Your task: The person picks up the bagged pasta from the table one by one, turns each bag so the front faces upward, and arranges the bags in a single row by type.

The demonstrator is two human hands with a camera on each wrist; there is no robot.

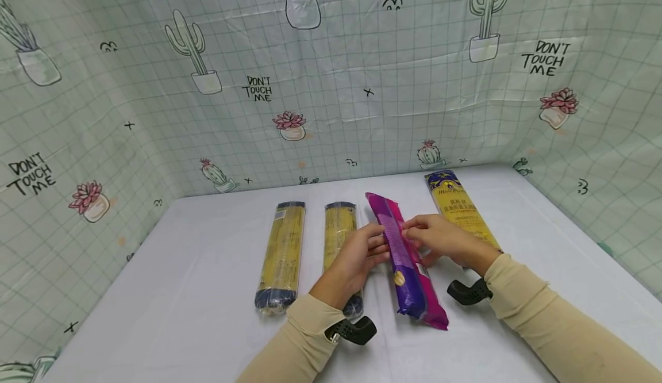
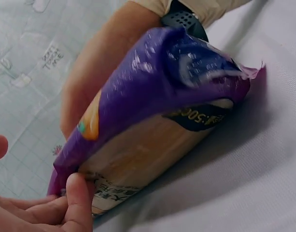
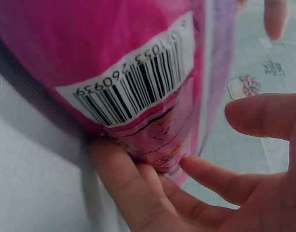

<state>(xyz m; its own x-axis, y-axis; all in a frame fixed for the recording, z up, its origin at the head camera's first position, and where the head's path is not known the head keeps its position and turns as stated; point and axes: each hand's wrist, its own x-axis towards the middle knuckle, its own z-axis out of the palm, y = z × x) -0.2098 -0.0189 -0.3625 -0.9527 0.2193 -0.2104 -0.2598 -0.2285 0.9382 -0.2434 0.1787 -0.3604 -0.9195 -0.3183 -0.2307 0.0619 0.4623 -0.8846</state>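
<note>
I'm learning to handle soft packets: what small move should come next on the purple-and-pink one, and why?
I'd probably snug both hands' hold evenly before any lift or turn: the left hand and right hand touch opposite sides of the purple-and-pink packet, mostly with fingertips.

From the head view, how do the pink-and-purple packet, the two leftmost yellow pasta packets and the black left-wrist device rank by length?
1. Pink-and-purple packet
2. Leftmost yellow pasta packet and second yellow pasta packet: look alike; the left hand partly covers the second, so unranked
3. Black left-wrist device
</note>
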